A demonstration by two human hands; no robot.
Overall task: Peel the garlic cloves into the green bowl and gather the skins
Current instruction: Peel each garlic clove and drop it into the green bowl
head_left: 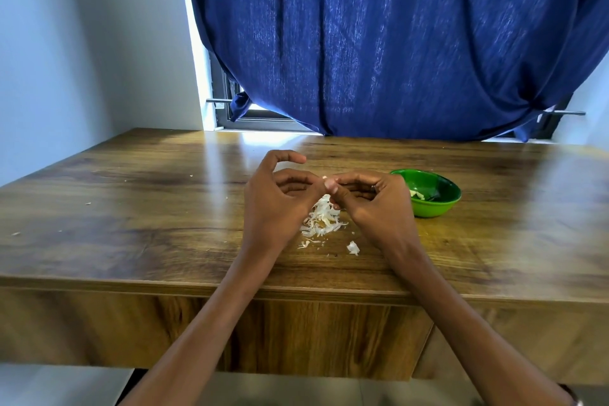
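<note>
Both hands, left hand (280, 198) and right hand (375, 199), pinch 1 mostly hidden garlic clove (328, 182).

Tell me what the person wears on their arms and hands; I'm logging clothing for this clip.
Both forearms are bare, with no sleeves in view. The left hand shows nothing worn. The right hand has what looks like a small ring on one finger, and something dark sits at the frame's bottom right corner, too cropped to identify.

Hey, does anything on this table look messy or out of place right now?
Mostly tidy: the garlic skins sit in one pile on the wooden table. One loose skin piece lies apart toward the near edge, and tiny flecks are scattered far left of the pile.
</note>
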